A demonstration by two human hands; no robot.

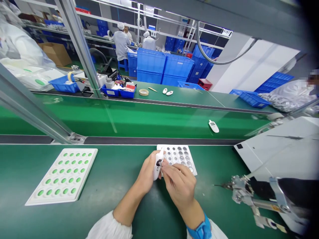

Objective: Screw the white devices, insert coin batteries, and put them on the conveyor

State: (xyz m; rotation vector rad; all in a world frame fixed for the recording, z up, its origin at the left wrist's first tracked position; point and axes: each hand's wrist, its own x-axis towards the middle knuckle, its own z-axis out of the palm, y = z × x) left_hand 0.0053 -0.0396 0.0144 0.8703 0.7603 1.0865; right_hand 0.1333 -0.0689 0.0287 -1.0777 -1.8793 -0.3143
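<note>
Two white sleeves enter from the near edge of the green tabletop (104, 186), the right one ending in a blue wrist strap (200, 229). Just beyond them the left hand (147, 174) is wrapped firmly around a small white device (158, 166), holding it upright with its open back turned toward the right hand (180, 186). The right hand's fingertips (165, 165) are pinched together at the dark opening in the device; whether a coin cell sits between them cannot be told.

Directly behind the hands, partly covered by them, lies a white tray of silver coin cells (180, 156), close to the far edge of the tabletop. Well apart, toward the left edge, lies a second white tray with green dots (64, 176), flat and unobstructed. At the right near corner a metal fixture (245, 196) juts in beside a white machine housing (279, 152).

Beyond the far edge runs a green conveyor belt (139, 119) carrying one white device (213, 126). A slanted aluminium frame post (82, 49) crosses the view on the left. On the further bench sit blue bins (119, 91), a tape roll (144, 92) and two small white pieces (167, 91). Stacked blue crates (164, 68) and workers in white (122, 41) stand behind.
</note>
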